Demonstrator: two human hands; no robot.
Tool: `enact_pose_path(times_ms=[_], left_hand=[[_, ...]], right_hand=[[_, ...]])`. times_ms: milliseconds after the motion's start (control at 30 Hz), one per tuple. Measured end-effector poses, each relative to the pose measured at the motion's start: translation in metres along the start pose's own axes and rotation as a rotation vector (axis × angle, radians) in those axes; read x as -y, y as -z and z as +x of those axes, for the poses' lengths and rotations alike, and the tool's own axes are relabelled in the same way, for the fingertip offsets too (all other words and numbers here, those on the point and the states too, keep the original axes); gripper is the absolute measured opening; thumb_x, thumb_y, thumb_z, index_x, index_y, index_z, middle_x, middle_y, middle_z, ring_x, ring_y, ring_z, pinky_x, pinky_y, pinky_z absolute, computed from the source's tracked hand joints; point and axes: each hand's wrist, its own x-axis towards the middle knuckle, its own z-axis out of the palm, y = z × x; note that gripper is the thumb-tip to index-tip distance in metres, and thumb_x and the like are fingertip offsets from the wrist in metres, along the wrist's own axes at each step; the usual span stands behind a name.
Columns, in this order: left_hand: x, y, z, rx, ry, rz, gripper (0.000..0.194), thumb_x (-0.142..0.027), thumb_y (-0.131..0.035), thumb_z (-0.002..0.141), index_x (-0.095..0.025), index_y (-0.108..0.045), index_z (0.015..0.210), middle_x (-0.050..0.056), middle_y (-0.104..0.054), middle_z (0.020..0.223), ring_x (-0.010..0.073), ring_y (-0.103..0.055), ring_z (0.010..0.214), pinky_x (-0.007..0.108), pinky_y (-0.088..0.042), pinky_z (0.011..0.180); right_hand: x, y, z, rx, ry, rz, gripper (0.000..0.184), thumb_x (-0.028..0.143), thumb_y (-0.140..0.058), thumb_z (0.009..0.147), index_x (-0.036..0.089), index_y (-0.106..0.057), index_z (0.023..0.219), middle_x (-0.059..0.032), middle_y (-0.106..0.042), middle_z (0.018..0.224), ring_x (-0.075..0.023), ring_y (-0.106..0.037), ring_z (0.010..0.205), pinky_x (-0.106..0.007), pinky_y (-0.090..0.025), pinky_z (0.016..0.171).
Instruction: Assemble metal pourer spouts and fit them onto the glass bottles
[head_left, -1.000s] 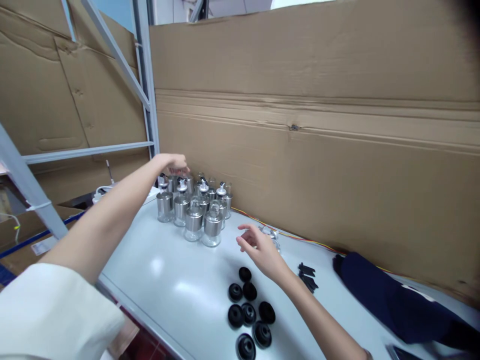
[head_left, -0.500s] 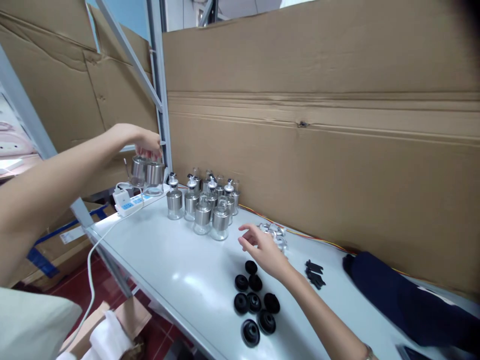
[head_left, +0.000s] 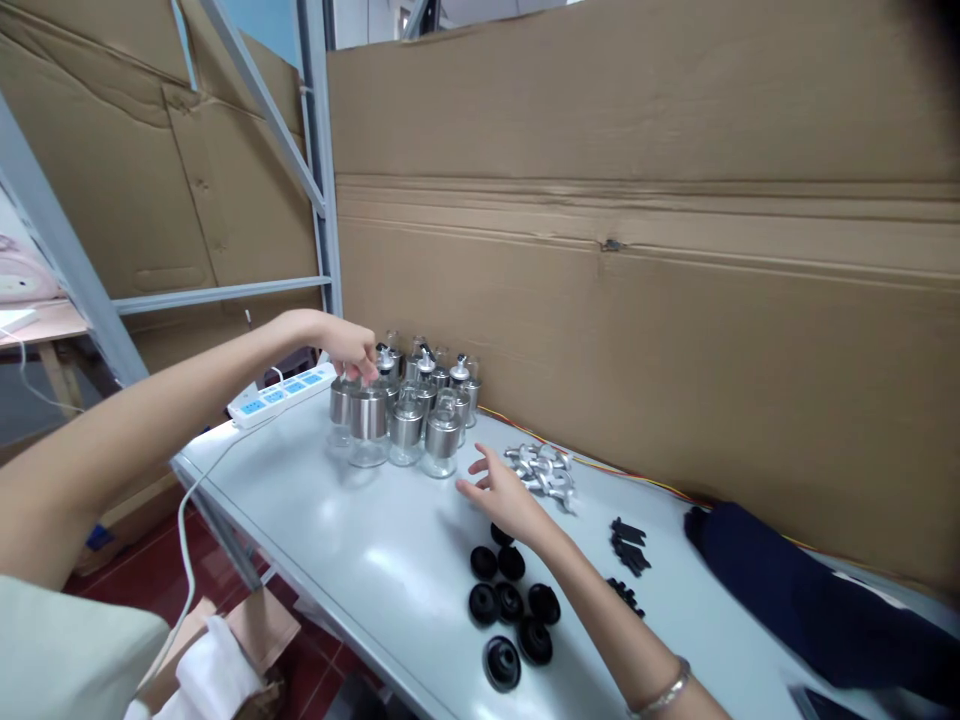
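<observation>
My left hand (head_left: 351, 350) is closed around the narrow top of a glass bottle with a steel band (head_left: 368, 415), which is at the table's surface. A second banded bottle (head_left: 340, 402) is close beside it under the same hand; whether the fingers grip that one too is hard to see. My right hand (head_left: 504, 495) hovers over the table with fingers apart, holding nothing. It is between the banded bottles (head_left: 442, 432), the shiny silver parts (head_left: 546, 472) and several round black caps (head_left: 510, 602). Some bottles behind carry silver-and-black tops (head_left: 459, 370).
A white power strip (head_left: 289, 392) lies at the table's left end, its cable hanging over the edge. Small black parts (head_left: 630, 545) and dark blue cloth (head_left: 817, 595) lie to the right. Cardboard (head_left: 637, 330) walls the back, with a metal frame post (head_left: 324, 200) at the left.
My left hand has moved right and down with two bottles, from above the power strip to the bottle group. My right hand has shifted slightly left and stays open.
</observation>
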Motion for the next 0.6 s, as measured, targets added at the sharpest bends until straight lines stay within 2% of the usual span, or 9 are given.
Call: enact_pose_path(times_ms=[200, 300, 433, 533, 600], left_hand=[[0.013, -0.021, 0.027, -0.141, -0.066, 0.160, 0.026, -0.036, -0.057, 0.077, -0.014, -0.070, 0.069, 0.007, -0.068, 0.069, 0.0165, -0.055, 0.061, 0.025, -0.040, 0.060], [0.023, -0.028, 0.036, -0.230, -0.062, 0.201, 0.028, -0.035, -0.053, 0.081, -0.014, -0.070, 0.073, 0.007, -0.067, 0.071, 0.0168, -0.055, 0.063, 0.025, -0.039, 0.059], [0.028, -0.038, 0.049, -0.346, -0.054, 0.222, 0.029, -0.033, -0.046, 0.088, -0.015, -0.068, 0.080, 0.007, -0.067, 0.076, 0.0172, -0.058, 0.069, 0.024, -0.041, 0.064], [0.024, -0.048, 0.054, -0.447, -0.072, 0.217, 0.029, -0.034, -0.044, 0.090, -0.015, -0.065, 0.086, 0.011, -0.066, 0.091, 0.0206, -0.060, 0.081, 0.027, -0.044, 0.074], [0.021, -0.057, 0.052, -0.511, -0.082, 0.212, 0.029, -0.036, -0.044, 0.090, -0.015, -0.062, 0.097, 0.014, -0.060, 0.109, 0.0230, -0.061, 0.088, 0.031, -0.045, 0.079]], right_hand=[[0.003, -0.003, 0.006, 0.002, -0.045, -0.003, 0.064, 0.027, -0.061, 0.081, 0.013, -0.038, 0.139, -0.0107, -0.062, 0.114, -0.0188, -0.066, 0.083, -0.031, -0.050, 0.078], [0.005, -0.004, 0.010, -0.012, -0.061, -0.001, 0.065, 0.026, -0.061, 0.080, 0.011, -0.039, 0.139, -0.0117, -0.062, 0.114, -0.0199, -0.066, 0.085, -0.033, -0.049, 0.084], [0.001, -0.011, 0.020, -0.059, -0.107, 0.028, 0.075, 0.029, -0.065, 0.076, 0.008, -0.034, 0.141, -0.0182, -0.055, 0.125, -0.0234, -0.065, 0.093, -0.036, -0.048, 0.089], [-0.004, -0.021, 0.029, -0.095, -0.124, 0.073, 0.087, 0.035, -0.071, 0.071, 0.007, -0.031, 0.142, -0.0230, -0.047, 0.134, -0.0268, -0.064, 0.099, -0.038, -0.049, 0.090], [-0.007, -0.028, 0.034, -0.134, -0.106, 0.103, 0.094, 0.037, -0.075, 0.065, 0.008, -0.030, 0.142, -0.0232, -0.043, 0.138, -0.0306, -0.058, 0.113, -0.040, -0.047, 0.096]])
